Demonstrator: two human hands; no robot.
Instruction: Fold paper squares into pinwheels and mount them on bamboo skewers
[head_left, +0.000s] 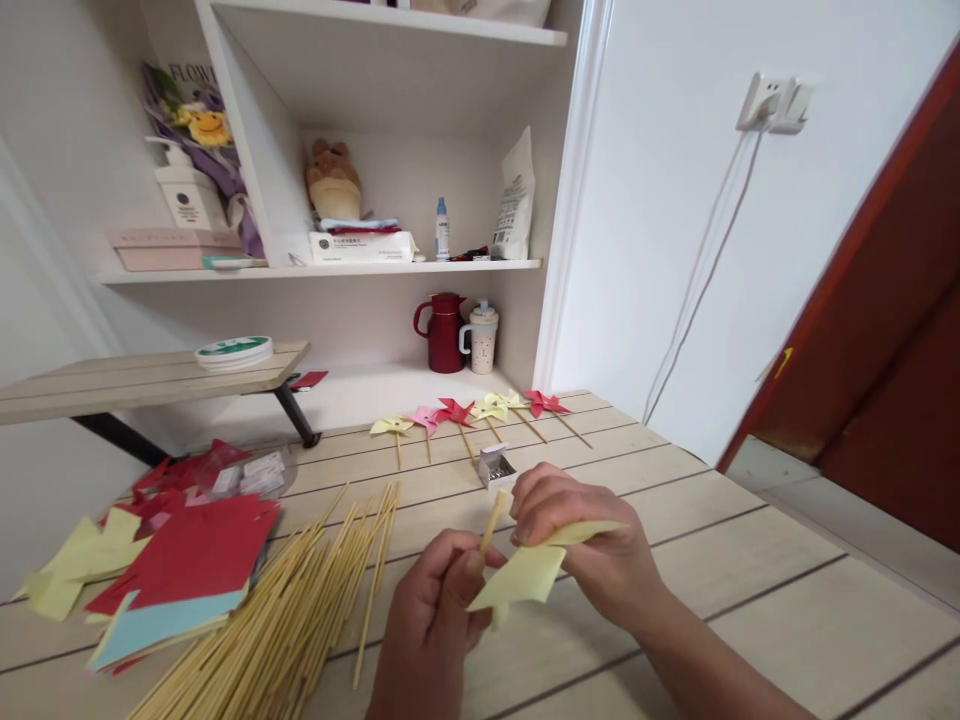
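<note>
Yellow paper [525, 578] hides the stick's [493, 520] lower end between both hands' fingers [551, 500].

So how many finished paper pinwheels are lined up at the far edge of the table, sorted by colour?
Yellow paper pinwheels on wooden sticks: 3
Red paper pinwheels on wooden sticks: 2
Pink paper pinwheel on a wooden stick: 1
Total: 6 finished. Another yellow paper piece is held in the hands, not counted.
</note>
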